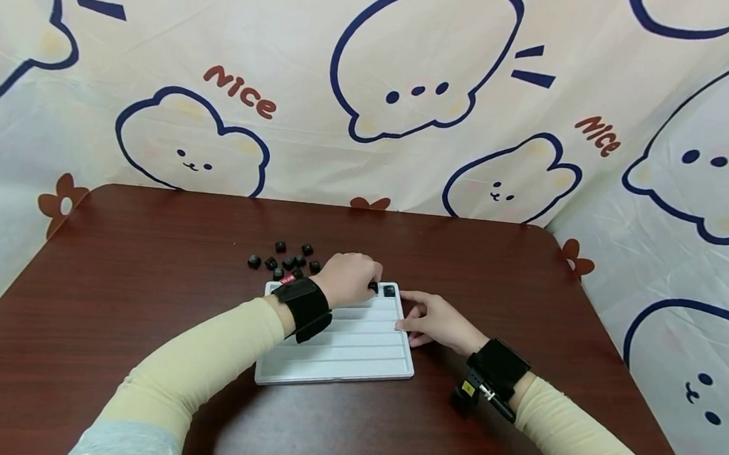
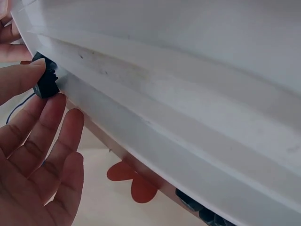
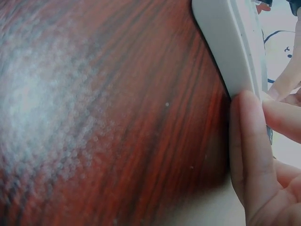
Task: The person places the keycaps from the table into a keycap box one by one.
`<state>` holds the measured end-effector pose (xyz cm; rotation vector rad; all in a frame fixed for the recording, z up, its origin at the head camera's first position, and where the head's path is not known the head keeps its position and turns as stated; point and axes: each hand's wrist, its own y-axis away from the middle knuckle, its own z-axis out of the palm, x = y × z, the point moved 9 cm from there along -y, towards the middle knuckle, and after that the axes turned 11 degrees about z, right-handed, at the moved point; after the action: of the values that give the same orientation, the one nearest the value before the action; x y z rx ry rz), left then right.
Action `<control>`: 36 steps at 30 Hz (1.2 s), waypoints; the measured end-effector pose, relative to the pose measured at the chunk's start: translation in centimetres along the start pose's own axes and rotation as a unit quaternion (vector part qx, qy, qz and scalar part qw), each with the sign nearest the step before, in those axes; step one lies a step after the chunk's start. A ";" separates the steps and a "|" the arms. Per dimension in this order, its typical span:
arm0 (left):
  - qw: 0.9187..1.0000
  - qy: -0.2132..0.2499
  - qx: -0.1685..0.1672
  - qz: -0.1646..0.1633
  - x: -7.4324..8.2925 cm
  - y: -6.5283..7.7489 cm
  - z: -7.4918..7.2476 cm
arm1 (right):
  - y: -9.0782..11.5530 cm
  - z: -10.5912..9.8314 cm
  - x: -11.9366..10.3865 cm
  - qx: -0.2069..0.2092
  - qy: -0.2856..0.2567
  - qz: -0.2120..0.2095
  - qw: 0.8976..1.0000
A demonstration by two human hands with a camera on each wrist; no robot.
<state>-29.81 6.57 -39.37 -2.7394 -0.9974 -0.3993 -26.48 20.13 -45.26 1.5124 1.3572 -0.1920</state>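
My left hand (image 1: 349, 278) reaches over the far side of a white ridged tray (image 1: 336, 357). Between thumb and fingertips it pinches a small black keycap (image 2: 46, 85), at the tray's far edge. Another black keycap (image 1: 389, 291) sits in the tray's far right corner, just right of the pinched one. My right hand (image 1: 440, 323) holds the tray's right side, the thumb at the rim and fingers against the side wall. In the right wrist view, fingers (image 3: 254, 141) lie along that wall.
Several loose black keycaps (image 1: 289, 262) lie scattered on the brown table (image 1: 162, 269) beyond the tray's far left edge. A small red tag (image 1: 287, 278) shows by the left wristband. A printed cloth (image 1: 305, 158) hangs behind the table.
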 end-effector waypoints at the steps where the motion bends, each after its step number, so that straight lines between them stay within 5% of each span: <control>1: 1.000 -0.002 -0.001 0.000 0.0 -0.1 0.1 | 0.0 0.0 0.0 0.000 0.000 -0.001 1.000; 11: 1.000 0.005 -0.001 0.018 0.8 -0.7 0.0 | 0.3 0.0 -0.4 -0.014 -0.005 -0.012 1.000; 36: 1.000 -0.013 -0.006 -0.002 0.7 -1.0 0.6 | 0.1 0.1 -0.2 -0.017 -0.009 -0.011 1.000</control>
<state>-29.86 7.94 -39.67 -2.7613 -1.0095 -0.3728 -26.45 19.94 -45.08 1.4652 1.3582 -0.1955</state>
